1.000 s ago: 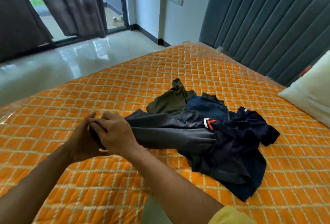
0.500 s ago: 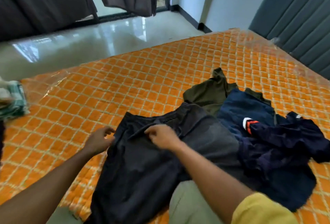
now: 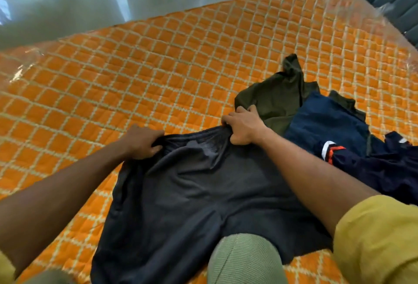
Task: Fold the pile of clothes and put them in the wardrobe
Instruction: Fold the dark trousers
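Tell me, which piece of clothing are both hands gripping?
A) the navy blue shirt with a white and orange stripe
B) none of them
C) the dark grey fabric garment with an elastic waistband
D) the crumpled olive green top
C: the left hand and the right hand each grip one end of the gathered waistband of the dark grey fabric garment, which lies on the orange quilted bed cover.

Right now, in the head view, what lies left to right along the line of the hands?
left hand → dark shorts' waistband → right hand → olive garment → blue garment → navy garment
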